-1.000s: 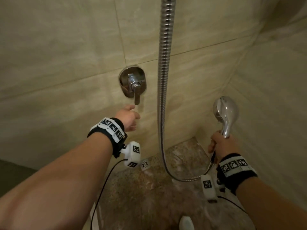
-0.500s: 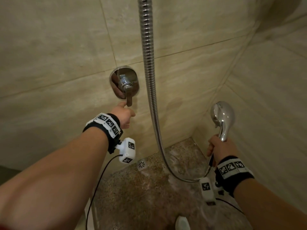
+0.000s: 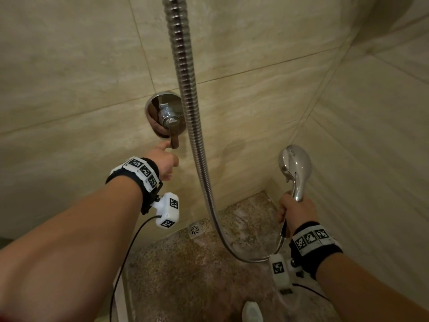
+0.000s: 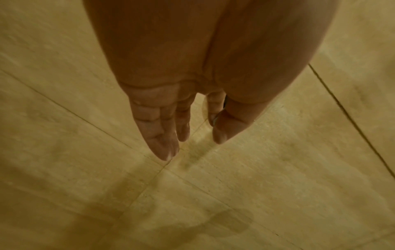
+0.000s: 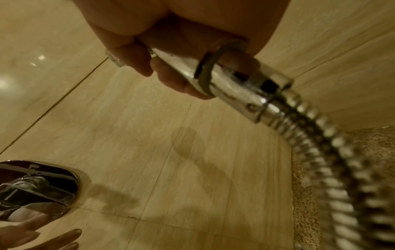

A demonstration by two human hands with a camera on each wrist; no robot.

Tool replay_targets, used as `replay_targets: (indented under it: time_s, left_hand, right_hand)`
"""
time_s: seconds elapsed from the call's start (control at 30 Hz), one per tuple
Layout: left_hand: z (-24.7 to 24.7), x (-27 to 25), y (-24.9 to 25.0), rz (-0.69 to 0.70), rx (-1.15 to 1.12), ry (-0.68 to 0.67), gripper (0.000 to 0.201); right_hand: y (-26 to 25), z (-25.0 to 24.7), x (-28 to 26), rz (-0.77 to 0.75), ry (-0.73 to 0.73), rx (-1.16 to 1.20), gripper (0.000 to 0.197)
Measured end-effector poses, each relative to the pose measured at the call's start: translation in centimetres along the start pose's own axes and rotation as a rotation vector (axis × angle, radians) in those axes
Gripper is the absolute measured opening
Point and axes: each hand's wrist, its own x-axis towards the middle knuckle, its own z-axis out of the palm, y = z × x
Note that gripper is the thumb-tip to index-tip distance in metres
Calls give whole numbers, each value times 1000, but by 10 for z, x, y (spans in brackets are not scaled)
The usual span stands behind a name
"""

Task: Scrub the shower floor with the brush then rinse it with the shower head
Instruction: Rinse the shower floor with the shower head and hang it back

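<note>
At the near bottom edge of the head view a small white object (image 3: pixel 252 311) lies on the speckled shower floor (image 3: pixel 185 275); what it is cannot be told. A little farther in, the right hand (image 3: pixel 297 211) grips the chrome handle of the shower head (image 3: pixel 295 167), its fingers (image 5: pixel 136 55) curled round the handle, the head itself pointing up beside the right wall. From the handle's lower end the ribbed metal hose (image 3: pixel 185 89) loops down above the floor and rises up the back wall. A small square floor drain (image 3: pixel 195 229) sits near the back wall, left of the hose loop. Farther still, the left hand (image 3: pixel 163 160) reaches up to the tiled wall (image 3: pixel 69 77), its fingers (image 4: pixel 158 132) straight and loosely spread, holding nothing; the thumb touches or is just short of the tip of the lever of the chrome mixer valve (image 3: pixel 166 116), which hangs straight down from its round plate. A faint damp patch marks the tile right of the hose.
</note>
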Motion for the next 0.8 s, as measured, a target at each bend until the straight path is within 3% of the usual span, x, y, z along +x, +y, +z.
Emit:
replay_targets:
  time_s: [0.23,0.4,0.5,0.57,0.7,0.8]
  left_hand:
    - [-6,23,-3,-42,-84,-114,55]
    - [-8,27,-6,-26,-64,-130,42]
    - [-10,32,-10,-21,-29,-185,63]
    - [-9,33,-10,14,57,-177,55]
    - [-8,41,-10,47,94,-133,72]
    - [-12,42,-12,-2,25,-179,73]
  right_hand:
    - [3,5,-5,-4,-1,-18,6]
    - [8,12,-8,-3,-11,21,4]
    - [8,14,-11,3,-19,16,5]
    - [9,15,-12,11,-18,2,6]
    - [6,15,-17,20,-20,-20,6]
    - [6,17,-21,15,-10,-10,7]
